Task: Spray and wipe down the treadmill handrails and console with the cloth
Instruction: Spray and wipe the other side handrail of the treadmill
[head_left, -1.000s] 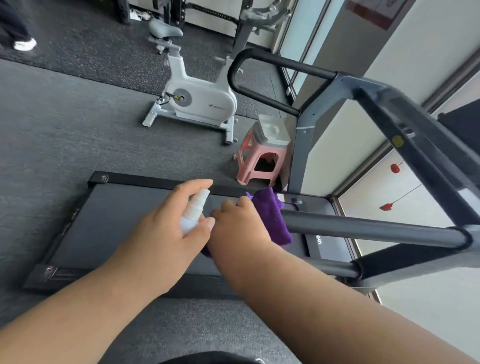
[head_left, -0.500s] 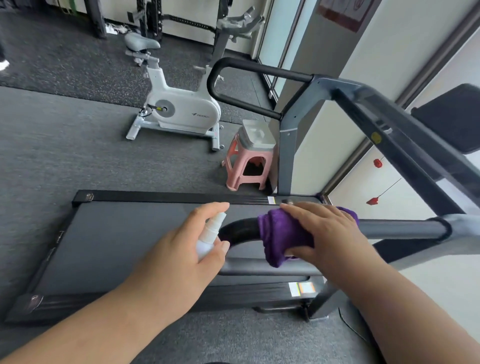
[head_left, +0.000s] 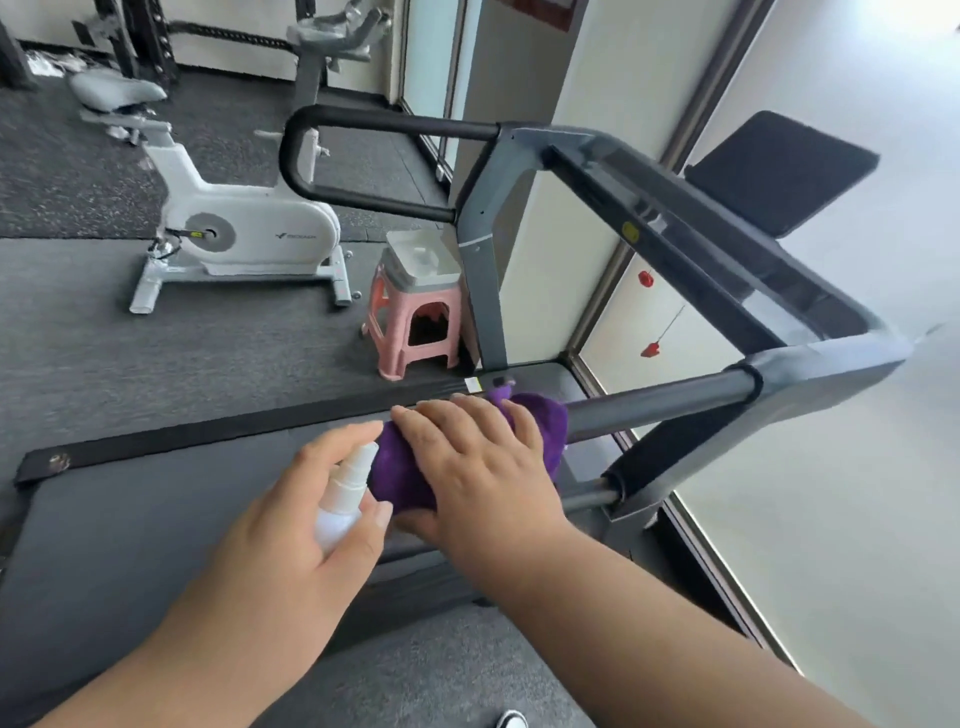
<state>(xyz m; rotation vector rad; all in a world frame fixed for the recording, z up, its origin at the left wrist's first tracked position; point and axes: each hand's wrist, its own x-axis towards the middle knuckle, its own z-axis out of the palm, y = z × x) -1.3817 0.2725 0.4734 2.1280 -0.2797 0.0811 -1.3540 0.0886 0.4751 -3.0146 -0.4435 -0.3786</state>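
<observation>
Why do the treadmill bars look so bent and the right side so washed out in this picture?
Head view: the wide-angle lens bows straight parts, so the treadmill frame splays outward; daylight overexposes the wall at right; the exercise bike looks soft and smeared, while the right hand on the purple cloth and the left hand holding the spray bottle look fairly sharp.

A gym: treadmill, exercise bike, rubber floor

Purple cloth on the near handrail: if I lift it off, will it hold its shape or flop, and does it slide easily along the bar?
The purple cloth is draped and bunched around the near handrail under the right hand, so it is probably soft and would flop. Its plush look suggests it is light. The bar looks smooth, so it likely slides readily under hand pressure.
</observation>
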